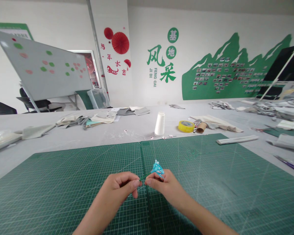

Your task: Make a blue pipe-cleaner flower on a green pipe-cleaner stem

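"So, how are your hands placed?"

"Both are drawn in to a fingertip pinch. My left hand (122, 185) has hold of a thin green strand (144, 178); my right hand (166, 185), just beside it, grips a light-blue cluster (157, 168) low down, so it pokes up above my fingers. I can't tell quite where strand and cluster join."

"Why hold them like that?"

"Pinching close together probably steadies something so thin, and gripping low seems to spare the loops from crushing."

"What's underneath?"

"Green cutting mats (75, 176), with a seam running between my hands. Past their far edge, on the grey worktop (68, 138), stands a white thread cone (160, 124); right of it are a yellow tape roll (186, 126) and a cardboard tube (201, 127), perhaps put there to leave the mats free. Rolled cloth (237, 140) lies over the right edge."

"And the room?"

"Far left, a whiteboard (56, 88) with red and green spots; then red paper fans (120, 43), green lettering (168, 72) and, far right, a mountain mural (229, 52)."
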Tool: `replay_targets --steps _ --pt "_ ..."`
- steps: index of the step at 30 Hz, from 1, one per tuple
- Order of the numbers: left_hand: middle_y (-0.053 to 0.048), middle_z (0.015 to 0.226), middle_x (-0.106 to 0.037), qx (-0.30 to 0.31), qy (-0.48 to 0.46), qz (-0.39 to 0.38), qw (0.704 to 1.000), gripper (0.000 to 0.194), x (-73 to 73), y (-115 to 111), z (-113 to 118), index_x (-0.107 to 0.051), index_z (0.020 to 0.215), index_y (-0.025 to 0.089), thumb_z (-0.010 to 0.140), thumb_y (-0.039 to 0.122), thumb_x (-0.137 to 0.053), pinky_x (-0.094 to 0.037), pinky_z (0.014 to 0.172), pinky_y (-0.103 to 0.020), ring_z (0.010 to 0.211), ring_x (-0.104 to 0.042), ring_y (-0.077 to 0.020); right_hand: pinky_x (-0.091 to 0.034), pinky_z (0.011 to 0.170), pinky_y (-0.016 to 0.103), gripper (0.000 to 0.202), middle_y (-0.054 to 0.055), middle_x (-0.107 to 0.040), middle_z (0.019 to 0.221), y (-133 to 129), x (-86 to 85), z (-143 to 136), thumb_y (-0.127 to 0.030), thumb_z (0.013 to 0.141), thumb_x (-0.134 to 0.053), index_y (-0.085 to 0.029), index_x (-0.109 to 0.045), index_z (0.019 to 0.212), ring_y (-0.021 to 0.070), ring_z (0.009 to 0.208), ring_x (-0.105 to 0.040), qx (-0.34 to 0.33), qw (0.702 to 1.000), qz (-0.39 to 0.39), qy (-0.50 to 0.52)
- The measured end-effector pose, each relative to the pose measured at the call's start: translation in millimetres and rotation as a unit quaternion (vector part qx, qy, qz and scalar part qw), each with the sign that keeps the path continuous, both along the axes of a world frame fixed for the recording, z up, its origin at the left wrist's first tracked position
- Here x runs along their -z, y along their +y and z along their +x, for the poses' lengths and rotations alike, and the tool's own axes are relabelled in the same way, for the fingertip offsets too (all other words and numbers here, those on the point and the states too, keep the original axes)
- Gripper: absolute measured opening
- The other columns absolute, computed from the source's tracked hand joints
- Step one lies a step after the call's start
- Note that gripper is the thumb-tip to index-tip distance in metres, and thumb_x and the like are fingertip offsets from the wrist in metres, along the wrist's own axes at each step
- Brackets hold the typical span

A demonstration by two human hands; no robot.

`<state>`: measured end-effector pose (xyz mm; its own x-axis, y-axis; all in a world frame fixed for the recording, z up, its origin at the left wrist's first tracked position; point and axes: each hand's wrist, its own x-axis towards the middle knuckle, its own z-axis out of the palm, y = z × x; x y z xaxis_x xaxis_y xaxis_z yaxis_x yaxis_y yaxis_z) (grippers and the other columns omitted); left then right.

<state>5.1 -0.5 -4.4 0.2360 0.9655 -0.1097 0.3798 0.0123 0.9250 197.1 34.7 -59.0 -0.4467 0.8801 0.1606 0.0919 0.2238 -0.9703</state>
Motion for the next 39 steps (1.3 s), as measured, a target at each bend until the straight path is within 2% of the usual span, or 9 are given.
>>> replay_targets --steps 6,10,18,23,27,33,39 --pt "0.003 0.058 -0.062 0.009 0.004 -0.009 1.000 0.024 -1.3 0 1 -0.070 0.074 0.018 0.081 0.038 -0.057 -0.024 0.044 -0.021 0.043 -0.032 -0.0086 -0.035 0.056 0.025 0.030 -0.003 -0.049 0.059 1 -0.7 1 -0.042 0.083 -0.061 -0.018 -0.062 0.066 0.0135 0.058 -0.043 0.014 1.000 0.008 -0.010" --pt "0.003 0.058 -0.061 0.018 0.007 -0.012 1.000 0.024 -3.6 -1 3 -0.069 0.074 0.017 0.081 0.036 -0.056 -0.023 0.043 -0.021 0.044 -0.032 -0.0088 -0.037 0.058 0.026 0.029 -0.002 -0.053 0.061 0 -3.2 2 -0.042 0.082 -0.062 -0.017 -0.063 0.067 0.0139 0.059 -0.046 0.015 1.000 0.018 -0.010" --pt "0.003 0.055 -0.062 0.036 0.012 0.007 0.999 0.025 -1.5 -1 2 -0.069 0.073 0.018 0.082 0.036 -0.054 -0.026 0.047 -0.022 0.045 -0.034 -0.0101 -0.035 0.057 0.026 0.022 -0.003 -0.052 0.059 1 -4.2 2 -0.035 0.080 -0.061 -0.017 -0.063 0.067 0.0133 0.058 -0.044 0.014 1.000 0.022 0.002" --pt "0.002 0.055 -0.063 0.051 0.021 0.024 0.998 0.024 -4.7 -2 3 -0.070 0.073 0.019 0.083 0.033 -0.053 -0.033 0.053 -0.023 0.052 -0.045 -0.0128 -0.034 0.055 0.025 0.022 -0.003 -0.054 0.059 2 -4.8 1 -0.035 0.077 -0.065 -0.016 -0.065 0.066 0.0124 0.056 -0.044 0.002 1.000 -0.006 0.015" --pt "0.002 0.055 -0.064 0.078 0.033 0.035 0.996 0.024 -7.9 -7 5 -0.069 0.067 0.019 0.082 0.030 -0.055 -0.037 0.059 -0.024 0.057 -0.052 -0.0146 -0.035 0.055 0.025 0.027 -0.003 -0.056 0.059 4 -5.9 4 -0.040 0.078 -0.068 -0.015 -0.068 0.068 0.0115 0.056 -0.044 -0.027 0.999 -0.036 0.027" --pt "0.002 0.055 -0.062 0.129 0.069 0.023 0.989 0.024 -10.7 -14 11 -0.069 0.059 0.018 0.079 0.021 -0.055 -0.034 0.054 -0.022 0.054 -0.050 -0.0130 -0.033 0.053 0.024 0.031 -0.004 -0.052 0.057 10 -5.4 12 -0.046 0.072 -0.073 -0.015 -0.070 0.069 0.0102 0.054 -0.041 -0.068 0.996 -0.055 0.033" --pt "0.004 0.053 -0.060 0.165 0.132 0.048 0.976 0.026 -8.0 -15 14 -0.066 0.055 0.018 0.077 0.013 -0.052 -0.035 0.057 -0.021 0.056 -0.056 -0.0127 -0.026 0.049 0.022 0.024 -0.007 -0.044 0.053 9 -11.9 18 -0.038 0.077 -0.071 -0.016 -0.069 0.068 0.0082 0.050 -0.033 -0.078 0.996 -0.035 0.002"
